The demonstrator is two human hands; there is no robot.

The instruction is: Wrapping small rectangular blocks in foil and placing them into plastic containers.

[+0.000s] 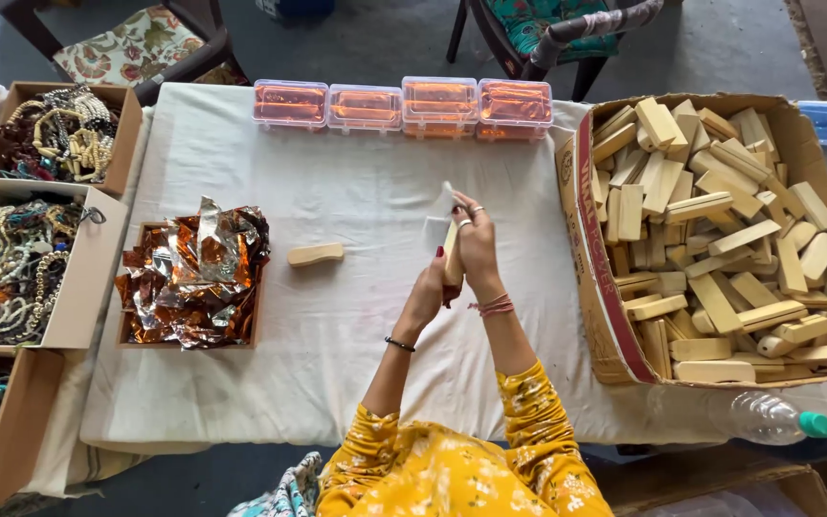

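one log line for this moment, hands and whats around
left hand: on wooden block | right hand: holds block with white sheet | loose block on cloth | foil tray left | block carton right

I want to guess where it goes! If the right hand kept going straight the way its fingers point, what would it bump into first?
Probably the row of orange-tinted clear plastic boxes at the table's far edge. The right hand points that way over bare white cloth, though height is hard to judge.
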